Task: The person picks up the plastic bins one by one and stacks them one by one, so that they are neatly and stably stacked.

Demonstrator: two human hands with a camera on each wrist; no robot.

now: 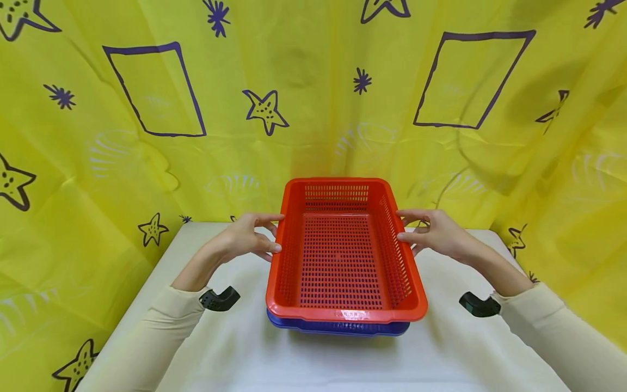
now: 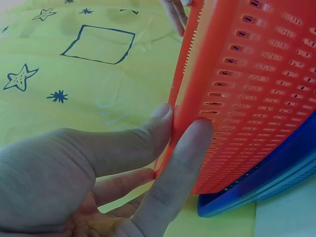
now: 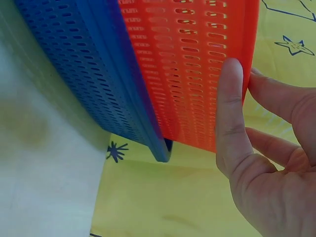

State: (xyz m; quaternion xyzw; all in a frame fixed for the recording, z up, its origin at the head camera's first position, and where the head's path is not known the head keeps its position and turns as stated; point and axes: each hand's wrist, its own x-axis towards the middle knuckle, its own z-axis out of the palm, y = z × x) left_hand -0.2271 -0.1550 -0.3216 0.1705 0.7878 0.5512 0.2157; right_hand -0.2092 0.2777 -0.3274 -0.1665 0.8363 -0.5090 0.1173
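Note:
A red plastic basket with slotted walls and floor is held over a blue basket of similar make. My left hand pinches the red basket's left rim between thumb and fingers. On the opposite side my right hand grips the right rim the same way. Seen from the right wrist, the red basket's lower part sits inside the blue basket, with its upper wall standing well above the blue rim. Most of the blue basket is hidden from the head view.
Beneath the baskets lies a white-covered table. A yellow curtain printed with stars and shells hangs behind it and along both sides. Dark curved pieces, a left one and a right one, jut from the sleeve cuffs.

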